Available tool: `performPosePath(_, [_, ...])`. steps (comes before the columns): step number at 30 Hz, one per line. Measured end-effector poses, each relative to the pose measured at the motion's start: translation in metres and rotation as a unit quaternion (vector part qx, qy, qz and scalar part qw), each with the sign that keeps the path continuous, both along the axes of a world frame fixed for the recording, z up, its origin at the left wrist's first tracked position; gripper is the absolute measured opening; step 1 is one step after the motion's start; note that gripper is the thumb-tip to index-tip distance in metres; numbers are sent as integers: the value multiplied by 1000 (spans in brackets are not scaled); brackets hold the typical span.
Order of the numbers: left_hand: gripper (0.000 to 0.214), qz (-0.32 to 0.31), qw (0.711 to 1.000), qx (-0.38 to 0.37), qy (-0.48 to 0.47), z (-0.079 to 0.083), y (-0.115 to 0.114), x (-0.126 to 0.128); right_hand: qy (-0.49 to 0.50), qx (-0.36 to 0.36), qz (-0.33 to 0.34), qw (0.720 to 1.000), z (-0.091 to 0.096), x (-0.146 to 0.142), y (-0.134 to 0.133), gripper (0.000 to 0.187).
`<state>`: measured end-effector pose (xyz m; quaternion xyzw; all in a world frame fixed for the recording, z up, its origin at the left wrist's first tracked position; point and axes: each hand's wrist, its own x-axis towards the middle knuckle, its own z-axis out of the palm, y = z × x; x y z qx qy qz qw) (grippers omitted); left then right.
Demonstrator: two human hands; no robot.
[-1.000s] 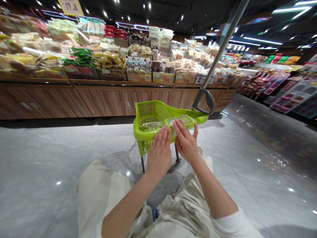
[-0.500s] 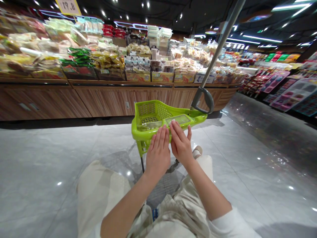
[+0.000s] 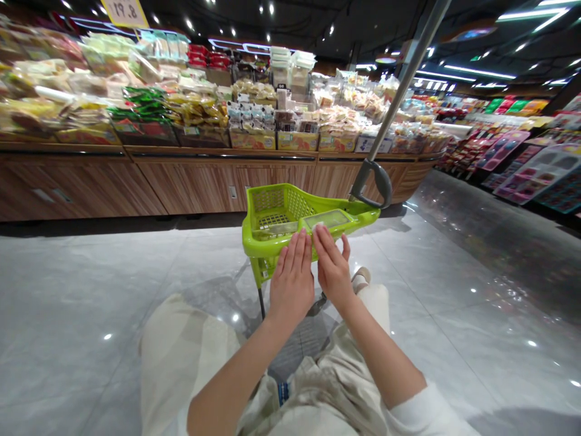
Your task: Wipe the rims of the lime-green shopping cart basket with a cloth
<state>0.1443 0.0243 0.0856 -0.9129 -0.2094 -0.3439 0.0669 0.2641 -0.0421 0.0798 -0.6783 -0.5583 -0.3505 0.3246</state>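
A lime-green shopping basket (image 3: pixel 258 242) on thin legs stands on the floor in front of me, its meshed compartment showing no goods. My left hand (image 3: pixel 293 278) reaches to its near rim, palm down with fingers stretched out side by side. Close to its right, my right hand (image 3: pixel 333 266) also has its fingers extended, with one finger raised apart. A small whitish patch shows at the right fingertips; I cannot make out what it is. Whether the fingertips touch the rim or hover just over it is unclear. The basket's grey handle (image 3: pixel 385 184) rises at the far right end.
Behind the basket runs a wood-panelled counter (image 3: pixel 195 181) heaped with packaged foods (image 3: pixel 254 118). A metal pole (image 3: pixel 408 75) slants up above the handle. More stocked shelves (image 3: pixel 521 157) line the right. Glossy tiled floor (image 3: pixel 91 290) surrounds my bent legs (image 3: pixel 190 351).
Both hands have shifted very slightly right and toward me along the basket's rim, fingers still extended. The basket has stayed in place.
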Motion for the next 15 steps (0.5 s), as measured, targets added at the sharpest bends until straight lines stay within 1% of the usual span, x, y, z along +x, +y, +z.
performPosePath(1, [70,-1,1000,-1,2,0,0,-1,-12,-8,15,1000,0,-2,0,63])
performPosePath(3, [70,-3,1000,0,6,1,1,-2,-7,-2,10,1000,-1,9,-3,62])
performPosePath(6, [71,-6,1000,1,10,1,2,-4,57,60,-61,995,-7,43,-9,60])
performPosePath(8, [71,-6,1000,1,9,1,2,-3,99,103,-103,984,-9,55,-9,60])
performPosePath(10, [71,-8,1000,-1,3,0,1,-1,104,103,-104,984,-8,46,-5,61])
performPosePath(13, [71,-9,1000,-4,-7,0,-1,2,36,39,-26,998,-3,13,2,62])
performPosePath(15, [71,-7,1000,-4,-4,0,-1,1,-7,12,19,1000,-2,2,4,62])
